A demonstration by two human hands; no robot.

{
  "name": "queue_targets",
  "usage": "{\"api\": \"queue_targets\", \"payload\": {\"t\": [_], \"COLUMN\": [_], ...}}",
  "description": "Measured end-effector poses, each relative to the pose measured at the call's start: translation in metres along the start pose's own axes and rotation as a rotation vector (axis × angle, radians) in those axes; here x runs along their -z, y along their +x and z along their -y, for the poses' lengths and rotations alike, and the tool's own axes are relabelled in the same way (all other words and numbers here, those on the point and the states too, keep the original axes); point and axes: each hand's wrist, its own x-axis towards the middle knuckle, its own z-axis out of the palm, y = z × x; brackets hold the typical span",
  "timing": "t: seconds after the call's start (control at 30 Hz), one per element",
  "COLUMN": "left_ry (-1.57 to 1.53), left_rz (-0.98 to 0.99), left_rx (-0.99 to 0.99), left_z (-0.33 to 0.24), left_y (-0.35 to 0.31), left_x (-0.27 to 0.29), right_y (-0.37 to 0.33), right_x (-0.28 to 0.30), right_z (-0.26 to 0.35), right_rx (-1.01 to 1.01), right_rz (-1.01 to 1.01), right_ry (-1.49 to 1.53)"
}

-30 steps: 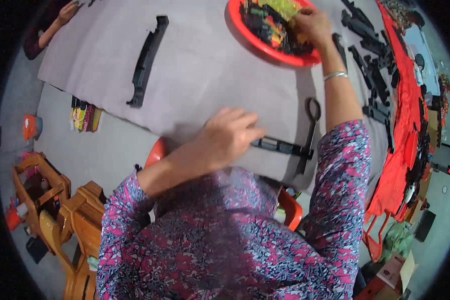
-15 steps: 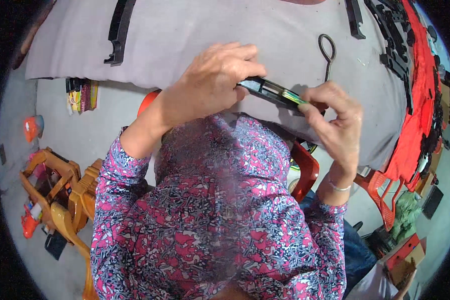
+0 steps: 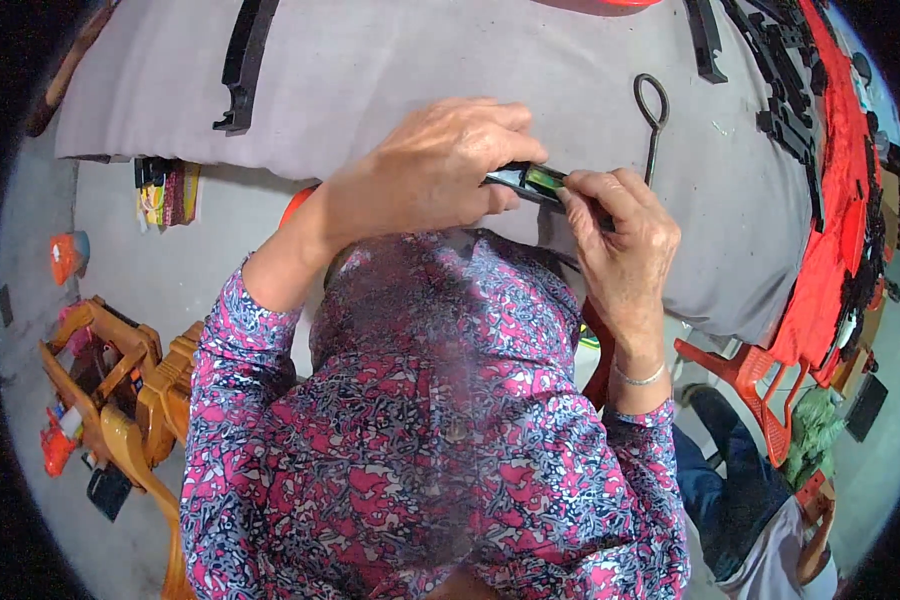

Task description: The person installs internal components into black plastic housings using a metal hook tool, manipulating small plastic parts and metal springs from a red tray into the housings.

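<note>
Between my two hands, close to the front edge of the grey-covered table, is a narrow black bar that looks like a spirit level body (image 3: 508, 177). My left hand (image 3: 450, 160) is closed around its left end, with thumb and fingers pressed together. A shiny green strip, vial-like (image 3: 544, 181), shows in the slot near the bar's middle. My right hand (image 3: 625, 225) pinches the bar just beside that strip, thumb at its end; the fingers hide the bar's right part. Beyond my right hand lies a metal rod with a loop handle (image 3: 654, 148).
Similar black bars lie at the table's far left (image 3: 240, 75) and far right (image 3: 705, 42). Several more black pieces (image 3: 792, 130) sit along the right, beside a red cloth (image 3: 820, 285). A red plastic chair (image 3: 750, 385), another person's legs (image 3: 735, 455) and wooden furniture (image 3: 125, 435) are around.
My right hand has moved left along the bar, closer to my left hand. The green strip now sits further left in the slot. The other person's legs show more at lower right.
</note>
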Motion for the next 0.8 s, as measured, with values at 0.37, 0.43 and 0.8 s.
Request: {"api": "queue_targets", "payload": {"t": [0.37,0.43,0.8], "left_ry": [-0.085,-0.075,-0.045], "left_rz": [0.316,0.263,0.157], "left_rx": [-0.006,-0.059,-0.079], "left_z": [0.004,0.008,0.009], "left_y": [0.037,0.032,0.026], "left_x": [-0.002,-0.006,-0.013], "right_y": [-0.01,-0.008,-0.015], "right_x": [-0.016,-0.015,-0.007], "right_z": [0.003,0.004,0.006], "right_rx": [-0.075,-0.021,-0.154], "right_rz": [-0.15,-0.158,-0.174], "right_ry": [-0.035,-0.098,0.031]}}
